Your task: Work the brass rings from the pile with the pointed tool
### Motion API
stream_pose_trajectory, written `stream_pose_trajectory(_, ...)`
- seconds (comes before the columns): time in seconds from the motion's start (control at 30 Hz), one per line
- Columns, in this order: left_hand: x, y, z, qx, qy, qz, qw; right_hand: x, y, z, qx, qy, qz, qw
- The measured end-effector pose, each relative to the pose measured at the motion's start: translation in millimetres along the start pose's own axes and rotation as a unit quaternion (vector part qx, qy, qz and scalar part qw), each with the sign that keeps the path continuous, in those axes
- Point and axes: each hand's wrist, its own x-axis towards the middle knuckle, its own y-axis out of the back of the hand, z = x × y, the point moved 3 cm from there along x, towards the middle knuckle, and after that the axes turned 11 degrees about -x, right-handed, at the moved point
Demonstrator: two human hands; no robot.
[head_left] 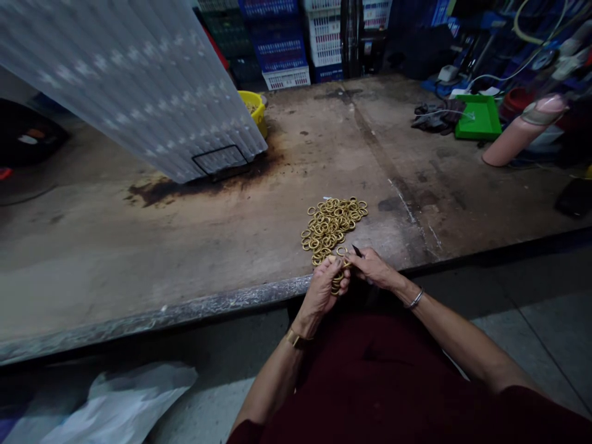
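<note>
Lying in a loose heap near the worktop's (139,246) front edge, just beyond both hands: most of the golden rings (332,225). Gathered in the curled left hand (324,285): a few more, so seemingly early on, with most left loose. Gripped by the right hand (374,269), fingertips nearly meeting the left's: a dark pointed tool (356,251). Farther, toward the back edge: a yellow bowl (261,123).
</note>
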Motion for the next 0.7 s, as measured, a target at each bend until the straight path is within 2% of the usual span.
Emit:
stream_pose_trajectory(0.3,2.0,8.6,1.1,0.014,-0.027,0.069,0.997,3.5,7.9,-3.0,-0.071,0.105,0.107,0.986)
stream_pose_trajectory(0.57,1.1,9.1,-1.2,0.086,-0.04,0.08,0.992,4.8,4.8,-1.2,-0.136,0.152,0.133,0.97)
stream_pose_trajectory(0.7,2.8,11.0,-2.2,0.082,-0.02,0.081,0.993,5.4,4.7,0.9,-0.14,0.145,0.155,0.967)
